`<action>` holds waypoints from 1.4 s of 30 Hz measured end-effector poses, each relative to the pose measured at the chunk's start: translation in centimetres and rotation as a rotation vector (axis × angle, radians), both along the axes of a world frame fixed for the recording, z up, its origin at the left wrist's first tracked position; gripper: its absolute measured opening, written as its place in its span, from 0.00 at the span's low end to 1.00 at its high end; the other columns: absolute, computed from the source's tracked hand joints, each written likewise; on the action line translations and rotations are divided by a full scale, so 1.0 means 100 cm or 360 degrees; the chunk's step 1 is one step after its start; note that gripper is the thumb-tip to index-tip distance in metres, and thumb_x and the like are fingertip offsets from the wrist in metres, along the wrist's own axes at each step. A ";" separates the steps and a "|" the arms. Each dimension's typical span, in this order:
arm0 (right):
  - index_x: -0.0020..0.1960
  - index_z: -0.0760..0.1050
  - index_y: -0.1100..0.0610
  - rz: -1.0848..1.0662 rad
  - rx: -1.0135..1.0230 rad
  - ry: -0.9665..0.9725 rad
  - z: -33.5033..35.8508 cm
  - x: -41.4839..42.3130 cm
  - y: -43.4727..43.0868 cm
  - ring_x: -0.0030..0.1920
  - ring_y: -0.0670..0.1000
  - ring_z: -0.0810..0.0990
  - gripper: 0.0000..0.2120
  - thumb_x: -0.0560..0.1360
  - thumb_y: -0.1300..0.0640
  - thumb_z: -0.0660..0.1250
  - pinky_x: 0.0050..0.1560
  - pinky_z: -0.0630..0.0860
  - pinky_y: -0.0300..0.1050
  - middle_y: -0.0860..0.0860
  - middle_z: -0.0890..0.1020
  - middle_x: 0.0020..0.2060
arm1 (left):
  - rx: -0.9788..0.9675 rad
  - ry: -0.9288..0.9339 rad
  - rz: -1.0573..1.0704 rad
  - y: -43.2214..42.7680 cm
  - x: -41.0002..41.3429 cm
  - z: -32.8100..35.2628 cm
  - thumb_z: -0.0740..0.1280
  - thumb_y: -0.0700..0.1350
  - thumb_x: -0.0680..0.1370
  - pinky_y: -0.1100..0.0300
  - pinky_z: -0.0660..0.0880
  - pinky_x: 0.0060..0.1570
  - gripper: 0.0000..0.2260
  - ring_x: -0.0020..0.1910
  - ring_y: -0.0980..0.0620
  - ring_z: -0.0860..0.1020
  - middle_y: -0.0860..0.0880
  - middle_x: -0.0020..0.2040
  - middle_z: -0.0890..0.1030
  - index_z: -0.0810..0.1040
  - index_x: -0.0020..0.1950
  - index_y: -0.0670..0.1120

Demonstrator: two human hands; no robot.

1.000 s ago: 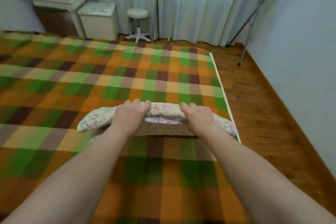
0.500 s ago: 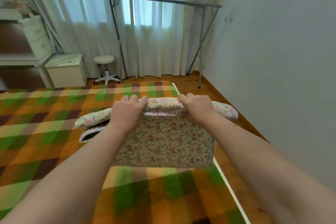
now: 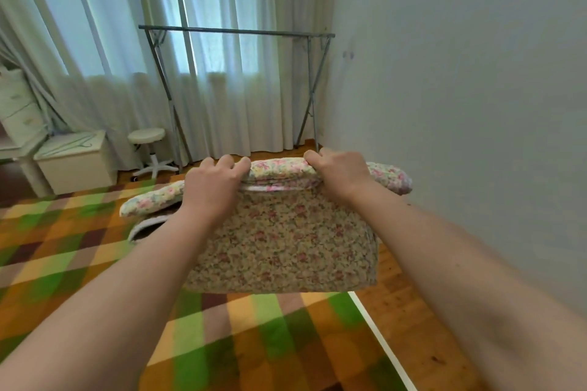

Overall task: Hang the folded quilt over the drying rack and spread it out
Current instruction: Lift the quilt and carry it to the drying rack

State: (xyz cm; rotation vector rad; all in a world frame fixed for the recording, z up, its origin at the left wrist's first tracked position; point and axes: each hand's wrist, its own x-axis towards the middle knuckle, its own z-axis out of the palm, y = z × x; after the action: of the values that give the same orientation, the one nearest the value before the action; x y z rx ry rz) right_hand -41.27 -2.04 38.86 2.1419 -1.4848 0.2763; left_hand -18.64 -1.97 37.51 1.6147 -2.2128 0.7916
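The folded floral quilt (image 3: 282, 241) hangs in the air in front of me, above the corner of the bed. My left hand (image 3: 212, 187) grips its top fold on the left, fingers curled over the edge. My right hand (image 3: 338, 176) grips the same fold on the right. The quilt's ends stick out past both hands and its lower half droops down. The grey metal drying rack (image 3: 236, 31) stands ahead by the curtains, its top bar bare, well beyond the quilt.
The bed with a green, orange and brown checked cover (image 3: 79, 263) fills the lower left. A strip of wooden floor (image 3: 403, 320) runs along the white wall (image 3: 460, 105) on the right. A white stool (image 3: 147, 143) and a white cabinet (image 3: 74, 162) stand left of the rack.
Both hands lifted the quilt off the bed and carried it higher. My view swung up and towards the rack, which now stands nearer and more central.
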 end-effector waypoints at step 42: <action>0.60 0.67 0.55 0.0095 0.0025 0.0077 0.017 -0.319 -0.111 0.44 0.59 0.78 0.22 0.67 0.62 0.66 0.33 0.65 0.44 0.56 0.78 0.48 | 0.0023 -0.0049 0.0117 -0.081 -0.313 0.019 0.62 0.40 0.72 0.57 0.62 0.31 0.21 0.47 0.42 0.76 0.47 0.52 0.77 0.67 0.65 0.51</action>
State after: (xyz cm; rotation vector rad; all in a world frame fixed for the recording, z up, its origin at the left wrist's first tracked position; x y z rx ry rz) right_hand -73.16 -13.11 40.55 2.1927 -1.4021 0.2333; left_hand -49.96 -10.12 39.42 1.7104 -2.1961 0.8268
